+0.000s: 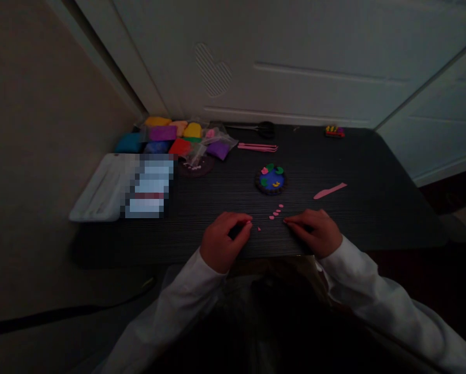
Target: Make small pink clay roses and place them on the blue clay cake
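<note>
Both hands rest near the front edge of a dark table [373, 208]. My left hand [223, 239] is curled, thumb and fingers pinched together, with a bit of pink at the tips. My right hand [314, 228] lies low, its fingers drawn together and pointing left, tips touching the table. Between the hands sits a tiny pink clay crumb [259, 228]. Just beyond runs a short row of small pink clay pieces [275, 212]. Further back stands a round blue clay disc [271, 179] with a dark rim, decorated with pink, green and yellow bits.
A pink plastic knife [329, 190] lies to the right. Bags of coloured clay [178, 137] are piled at the back left, beside a white tray [100, 187] and a dark clay disc [197, 167]. Pink tools [257, 147], scissors [262, 127] and a small clay figure [334, 131] lie at the back.
</note>
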### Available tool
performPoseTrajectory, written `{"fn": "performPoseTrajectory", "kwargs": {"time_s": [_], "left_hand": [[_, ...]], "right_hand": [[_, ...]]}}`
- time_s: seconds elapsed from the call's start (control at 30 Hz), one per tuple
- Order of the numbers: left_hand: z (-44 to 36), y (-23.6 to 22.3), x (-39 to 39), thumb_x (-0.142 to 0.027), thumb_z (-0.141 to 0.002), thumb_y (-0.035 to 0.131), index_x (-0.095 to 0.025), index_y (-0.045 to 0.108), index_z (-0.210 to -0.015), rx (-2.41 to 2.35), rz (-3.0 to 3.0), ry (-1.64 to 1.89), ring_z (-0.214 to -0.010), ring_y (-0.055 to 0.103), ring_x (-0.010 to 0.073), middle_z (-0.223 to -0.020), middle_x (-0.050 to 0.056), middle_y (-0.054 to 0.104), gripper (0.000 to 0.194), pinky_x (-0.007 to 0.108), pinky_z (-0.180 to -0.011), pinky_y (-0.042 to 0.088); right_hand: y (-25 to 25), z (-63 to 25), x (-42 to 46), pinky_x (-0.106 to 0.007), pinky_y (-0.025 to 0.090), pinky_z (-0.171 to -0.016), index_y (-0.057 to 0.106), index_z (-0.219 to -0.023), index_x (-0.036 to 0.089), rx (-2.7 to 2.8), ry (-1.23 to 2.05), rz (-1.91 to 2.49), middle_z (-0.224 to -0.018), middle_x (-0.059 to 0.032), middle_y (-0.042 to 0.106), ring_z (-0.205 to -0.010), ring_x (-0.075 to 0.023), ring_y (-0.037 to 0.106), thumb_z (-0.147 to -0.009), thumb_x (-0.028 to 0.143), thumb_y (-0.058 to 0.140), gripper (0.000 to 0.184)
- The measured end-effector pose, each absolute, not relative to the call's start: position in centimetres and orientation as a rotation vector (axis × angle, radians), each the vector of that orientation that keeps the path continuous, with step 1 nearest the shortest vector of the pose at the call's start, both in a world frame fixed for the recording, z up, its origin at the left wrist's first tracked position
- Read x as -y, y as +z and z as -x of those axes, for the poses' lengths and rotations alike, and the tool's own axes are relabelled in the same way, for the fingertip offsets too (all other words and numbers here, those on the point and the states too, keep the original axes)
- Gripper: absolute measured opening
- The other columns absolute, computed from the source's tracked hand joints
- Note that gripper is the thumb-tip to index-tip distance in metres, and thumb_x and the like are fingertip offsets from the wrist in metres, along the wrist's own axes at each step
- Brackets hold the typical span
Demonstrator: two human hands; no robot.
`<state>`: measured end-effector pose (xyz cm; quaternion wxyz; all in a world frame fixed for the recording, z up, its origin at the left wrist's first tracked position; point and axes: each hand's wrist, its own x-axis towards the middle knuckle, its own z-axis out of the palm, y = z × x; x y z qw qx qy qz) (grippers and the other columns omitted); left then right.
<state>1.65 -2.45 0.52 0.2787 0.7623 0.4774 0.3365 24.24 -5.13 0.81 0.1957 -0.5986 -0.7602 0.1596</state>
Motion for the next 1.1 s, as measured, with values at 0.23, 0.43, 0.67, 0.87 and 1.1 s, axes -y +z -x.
{"fn": "performPoseTrajectory", "kwargs": {"time_s": [0.23,0.43,0.67,0.87,1.1], "left_hand": [[-1.7,0.6,2.4,-0.024,-0.071,0.051,-0.019,0.059,-0.084,-1.269,-2.043,0.9,-0.073,0.056,0.0122,-0.079,0.002,0.062,0.015,0.026,-0.069,0.045],[-1.7,0.7,2.4,-0.024,-0.071,0.052,-0.019,0.059,-0.083,-1.275,-2.045,0.9,-0.072,0.057,0.0122,-0.078,0.001,0.062,0.015,0.026,-0.068,0.045],[-1.7,0.8,2.5,-0.024,-0.072,0.05,-0.019,0.058,-0.084,-1.265,-2.032,0.889,-0.074,0.056,0.0127,-0.079,0.002,0.061,0.015,0.027,-0.07,0.045],[-1.7,0.8,2.4,-0.025,-0.072,0.05,-0.019,0.058,-0.084,-1.262,-2.036,0.893,-0.074,0.056,0.0132,-0.079,0.002,0.061,0.015,0.027,-0.069,0.045],[-1.7,0.7,2.4,-0.025,-0.072,0.05,-0.019,0.058,-0.084,-1.27,-2.04,0.882,-0.074,0.056,0.0124,-0.08,0.002,0.061,0.015,0.026,-0.07,0.045]], "right_hand": [[0.9,-24.4,5.3,-0.028,0.033,-0.063,0.059,-0.092,0.023,2.17,0.425,1.686,-0.067,-0.0007,0.057,-0.065,-0.0127,0.052,-0.077,0.03,0.047,0.021],[0.9,-25.5,5.9,-0.03,0.035,-0.066,0.055,-0.103,0.02,2.35,0.321,1.497,-0.077,-0.0041,0.056,-0.071,-0.0143,0.05,-0.077,0.018,0.041,0.029],[1.1,-25.4,6.1,-0.032,0.034,-0.069,0.051,-0.11,0.022,2.49,0.225,1.547,-0.081,-0.0048,0.055,-0.073,-0.0159,0.048,-0.076,0.019,0.042,0.036],[1.2,-25.1,6.2,-0.033,0.032,-0.068,0.051,-0.111,0.021,2.552,0.152,1.548,-0.08,-0.0059,0.054,-0.074,-0.0168,0.046,-0.076,0.02,0.042,0.036],[1.4,-24.7,5.9,-0.031,0.028,-0.063,0.054,-0.106,0.02,2.64,0.024,1.556,-0.077,-0.006,0.055,-0.069,-0.0172,0.043,-0.076,0.024,0.042,0.032]]}}
